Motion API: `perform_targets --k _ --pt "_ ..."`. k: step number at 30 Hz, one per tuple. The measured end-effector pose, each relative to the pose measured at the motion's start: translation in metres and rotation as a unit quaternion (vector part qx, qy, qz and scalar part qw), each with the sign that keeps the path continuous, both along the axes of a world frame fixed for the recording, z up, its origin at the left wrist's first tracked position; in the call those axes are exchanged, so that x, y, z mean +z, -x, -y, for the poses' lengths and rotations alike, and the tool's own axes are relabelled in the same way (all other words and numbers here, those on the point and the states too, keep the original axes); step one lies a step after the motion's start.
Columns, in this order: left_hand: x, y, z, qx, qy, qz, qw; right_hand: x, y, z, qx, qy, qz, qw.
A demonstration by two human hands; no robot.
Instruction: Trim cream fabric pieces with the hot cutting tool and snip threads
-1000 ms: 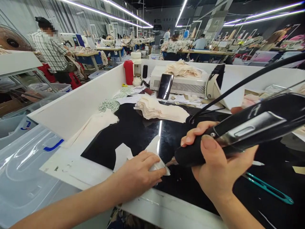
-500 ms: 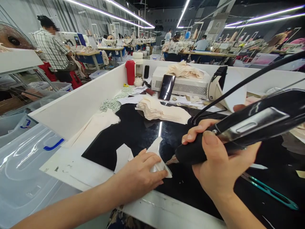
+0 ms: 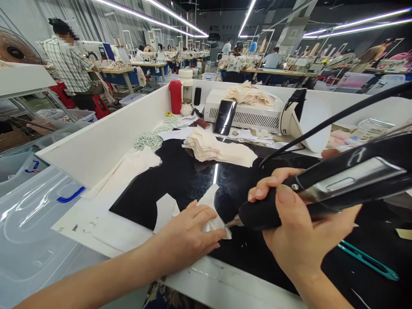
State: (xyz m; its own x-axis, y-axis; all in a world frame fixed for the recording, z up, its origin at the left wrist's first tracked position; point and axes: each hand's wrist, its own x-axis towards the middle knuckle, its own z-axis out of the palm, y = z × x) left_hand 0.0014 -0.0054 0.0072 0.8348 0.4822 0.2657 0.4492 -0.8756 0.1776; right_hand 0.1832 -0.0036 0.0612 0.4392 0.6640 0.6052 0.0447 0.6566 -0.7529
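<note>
My left hand (image 3: 195, 229) pinches a small folded white piece (image 3: 210, 198), perhaps fabric, and presses it onto the black work surface (image 3: 138, 193). In my right hand (image 3: 301, 227) is a thick black corded hand tool (image 3: 350, 176) with a silver panel on its side. Its narrow metal tip (image 3: 234, 221) points left and meets the edge of the white piece by my left fingertips; whether it touches cannot be made out. Beside my left hand lies a flat white piece (image 3: 165, 210). Teal-handled tweezers (image 3: 370, 259) rest right of my right hand, partly covered by it.
Behind my hands lies a stack of cream fabric pieces (image 3: 219, 148). Farther back are a phone (image 3: 225, 116), a white vented box (image 3: 254, 113), a red bottle (image 3: 175, 96) and green cord (image 3: 148, 140). A white partition (image 3: 112, 137) borders the left. The tool's cable (image 3: 322, 128) arches across the right.
My right hand has shifted slightly right and down, and the tool's tip now meets the white piece's edge. The left hand keeps its hold, nearly still.
</note>
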Motion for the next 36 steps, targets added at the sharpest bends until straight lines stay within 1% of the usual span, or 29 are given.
perform_targets --k 3,8,12,15,18,21,23,25,28,31,36 --pt "0.0 0.0 0.001 0.001 -0.001 0.001 1.0 0.0 0.001 -0.002 0.003 0.0 -0.001 1.0" --pt "-0.003 0.0 0.001 -0.002 0.003 0.009 1.0 0.001 0.005 -0.011 0.011 -0.027 -0.031 0.999" --pt "-0.004 -0.001 -0.001 0.001 -0.003 0.02 1.0 0.0 0.007 -0.014 0.016 -0.013 -0.021 1.0" --pt "-0.004 -0.003 0.001 0.005 0.007 0.013 1.0 0.0 0.008 -0.013 0.021 -0.012 -0.012 1.0" --pt "-0.006 -0.005 0.01 0.018 0.009 0.009 1.0 0.0 0.006 -0.008 0.02 -0.007 -0.005 1.0" --pt "-0.01 -0.007 0.026 0.032 -0.005 0.006 0.999 0.002 0.003 0.0 0.025 0.012 -0.003 1.0" --pt "-0.011 -0.008 0.037 0.029 -0.015 0.009 0.999 0.004 -0.001 0.007 0.03 0.019 -0.006 0.999" --pt "-0.008 -0.007 0.042 0.016 -0.033 0.017 0.999 0.005 -0.004 0.014 0.033 0.024 -0.012 0.999" --pt "0.001 -0.006 0.036 -0.022 -0.065 0.038 0.997 0.005 -0.007 0.019 0.031 0.017 -0.008 0.999" --pt "0.007 -0.006 0.019 -0.053 -0.057 0.058 0.995 0.003 -0.008 0.021 0.033 0.01 -0.005 0.999" --pt "0.001 -0.003 -0.002 -0.083 -0.035 0.046 0.995 0.002 -0.003 0.021 0.034 0.007 -0.023 0.999"
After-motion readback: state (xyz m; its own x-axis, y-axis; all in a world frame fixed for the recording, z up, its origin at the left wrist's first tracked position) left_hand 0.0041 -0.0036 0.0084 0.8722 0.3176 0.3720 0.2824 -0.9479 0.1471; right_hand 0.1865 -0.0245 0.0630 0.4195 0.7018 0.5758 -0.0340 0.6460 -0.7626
